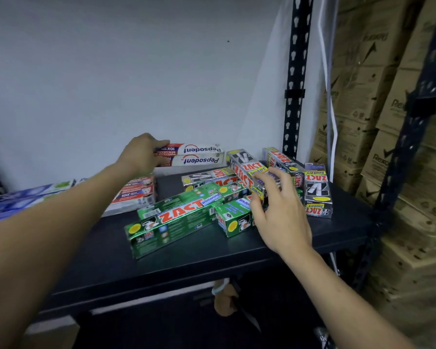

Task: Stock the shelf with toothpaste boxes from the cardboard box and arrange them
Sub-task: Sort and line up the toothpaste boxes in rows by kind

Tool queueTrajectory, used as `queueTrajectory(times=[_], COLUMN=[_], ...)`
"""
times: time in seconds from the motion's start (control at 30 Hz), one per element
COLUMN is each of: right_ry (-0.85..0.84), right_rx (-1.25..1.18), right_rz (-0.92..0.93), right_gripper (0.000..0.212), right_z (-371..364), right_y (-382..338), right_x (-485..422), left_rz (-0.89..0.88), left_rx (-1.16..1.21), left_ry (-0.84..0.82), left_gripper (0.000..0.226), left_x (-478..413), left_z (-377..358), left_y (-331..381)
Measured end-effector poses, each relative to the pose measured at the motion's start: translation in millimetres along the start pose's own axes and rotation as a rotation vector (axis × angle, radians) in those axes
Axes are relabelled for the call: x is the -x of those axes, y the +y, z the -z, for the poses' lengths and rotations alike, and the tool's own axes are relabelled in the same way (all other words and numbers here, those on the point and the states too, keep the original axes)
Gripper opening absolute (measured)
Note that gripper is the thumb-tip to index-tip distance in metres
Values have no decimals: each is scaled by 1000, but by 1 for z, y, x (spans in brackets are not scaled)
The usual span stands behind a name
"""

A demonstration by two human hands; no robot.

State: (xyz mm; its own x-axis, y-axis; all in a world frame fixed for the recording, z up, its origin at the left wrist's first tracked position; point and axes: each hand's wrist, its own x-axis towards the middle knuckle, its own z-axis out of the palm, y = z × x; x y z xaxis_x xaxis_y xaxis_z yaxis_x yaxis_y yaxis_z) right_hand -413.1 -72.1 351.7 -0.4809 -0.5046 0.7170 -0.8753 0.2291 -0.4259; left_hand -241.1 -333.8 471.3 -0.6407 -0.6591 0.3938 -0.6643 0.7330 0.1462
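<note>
On the dark shelf [186, 255] lie many toothpaste boxes. My left hand [142, 153] reaches to the back wall and its fingers rest on the left end of two stacked white Pepsodent boxes [202, 154]. My right hand [280, 212] grips the near end of a silver Zact Smokers box [247, 172] that lies tilted over the pile. Green Zact Whitening boxes [176, 217] lie slantwise in the middle. More silver Zact boxes [317, 190] stand at the right. The cardboard source box is out of view.
Red-and-white boxes [136, 195] and blue-and-white boxes [18, 200] lie at the left of the shelf. A black perforated upright [296, 71] bounds the shelf at the right. Stacked brown cartons [400, 147] fill the space beyond it. A white wall is behind.
</note>
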Motion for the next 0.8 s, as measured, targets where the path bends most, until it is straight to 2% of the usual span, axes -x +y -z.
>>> queueTrajectory(times=[0.23,0.33,0.43,0.5,0.63,0.8], right_ry=[17,91,171,165,34,-293], right_rx=[13,87,66,11,-79,-263], right_rz=[48,77,92,118,237,351], right_gripper=[46,54,51,48,37,32], right_z=[3,8,12,12,2,-24], right_y=[-3,-7,-26,-47,-93,-139], right_x=[1,3,9,17,30,41], left_rz=[-9,1,56,96,196,315], left_rx=[-10,-58,-98,-100,-87,-132], left_ry=[187,213,223,236,284,314], left_gripper=[58,59,59,58,57,57], left_x=[85,124,166,193,244,291], left_z=[49,68,79,81,77,66], left_y=[4,-3,-16,-27,-49,-63])
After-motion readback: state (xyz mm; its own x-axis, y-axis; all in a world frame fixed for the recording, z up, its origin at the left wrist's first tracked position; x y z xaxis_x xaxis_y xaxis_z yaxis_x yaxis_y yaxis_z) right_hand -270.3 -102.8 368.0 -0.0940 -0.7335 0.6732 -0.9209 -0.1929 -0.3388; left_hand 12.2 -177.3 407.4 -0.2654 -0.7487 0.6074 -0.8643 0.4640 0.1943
